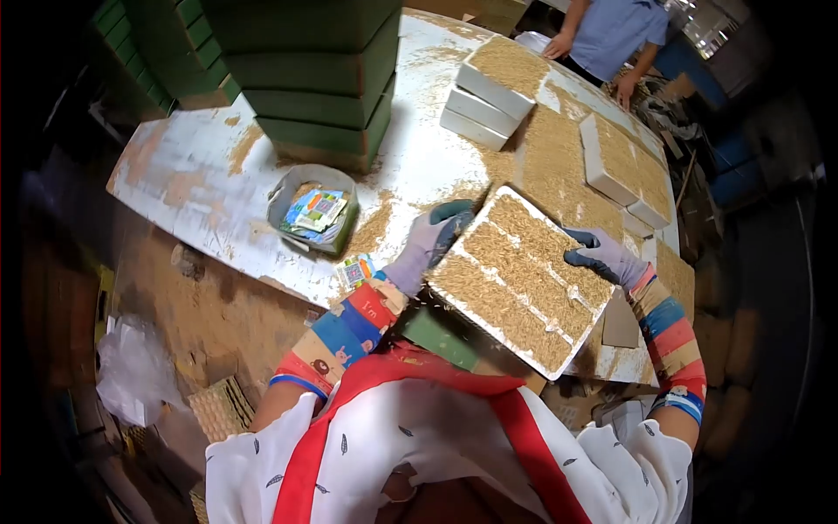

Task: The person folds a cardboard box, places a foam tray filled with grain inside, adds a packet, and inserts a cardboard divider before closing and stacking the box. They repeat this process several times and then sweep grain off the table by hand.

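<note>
The table (201, 166) spread beyond both hands. Green crates (314, 79) stood stacked well beyond the left hand (432, 240). A tilted tray (515, 279) of husks hung between it and the right hand (602, 258), gloved fingers of each curled tight over opposite edges. A bowl (288, 196) sat near the left hand, outward.

Left hand (429, 244), right hand (602, 256) grip grain-filled tray (519, 279); 2 gloves

Husk-strewn white table (192, 166) with stacked trays (489, 96), green boxes (314, 87), bowl (305, 214)
</note>
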